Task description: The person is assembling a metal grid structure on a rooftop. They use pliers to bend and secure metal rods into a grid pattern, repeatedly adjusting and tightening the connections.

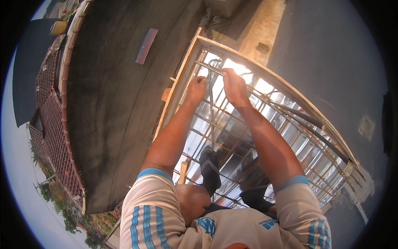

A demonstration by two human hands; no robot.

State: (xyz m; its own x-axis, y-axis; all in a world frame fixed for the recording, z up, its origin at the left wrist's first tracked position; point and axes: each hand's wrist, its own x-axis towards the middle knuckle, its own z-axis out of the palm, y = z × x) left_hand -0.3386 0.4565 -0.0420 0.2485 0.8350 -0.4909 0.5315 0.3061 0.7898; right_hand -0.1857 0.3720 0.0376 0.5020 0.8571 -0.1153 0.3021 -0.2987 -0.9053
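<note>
My right hand [235,86] is closed at the end of a short metal bar [207,67], which slants near the far corner of a wooden formwork frame [178,89]. My left hand [196,89] has its fingers pinched together just below that bar; whatever they hold, if anything, is too small to make out. Between my hands a long steel rebar [211,95] with a hooked top runs down toward my dark boot [210,170]. Beneath lies a grid of thin rebar [232,145] over shiny metal sheets.
Several dark bars [309,118] lie along the right side of the frame. On the grey concrete surface [112,91] at left rests a flat rectangular board [146,46]. A wooden handle [183,172] sticks up beside my leg. Tiled roofs [56,120] stand beyond the slab edge.
</note>
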